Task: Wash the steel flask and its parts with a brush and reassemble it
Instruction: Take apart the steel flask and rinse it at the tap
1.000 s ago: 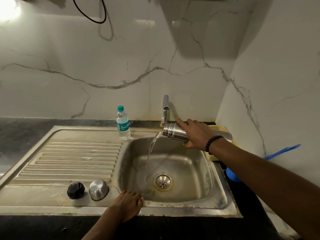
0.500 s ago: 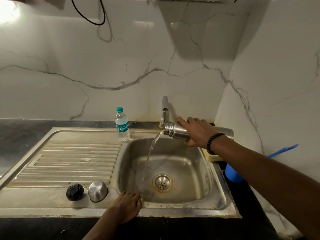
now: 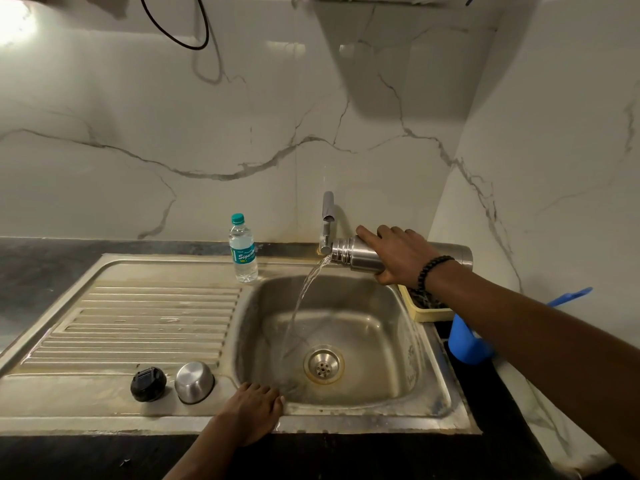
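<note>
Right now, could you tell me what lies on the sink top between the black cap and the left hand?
In the head view, the upturned steel cup stands between the black cap and the left hand, apart from both.

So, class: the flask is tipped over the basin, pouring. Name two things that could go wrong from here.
1. The right hand holds the wet steel flask alone; it might slip into the sink.
2. The black stopper and steel cup sit near the left hand; a nudge could knock them.
</note>
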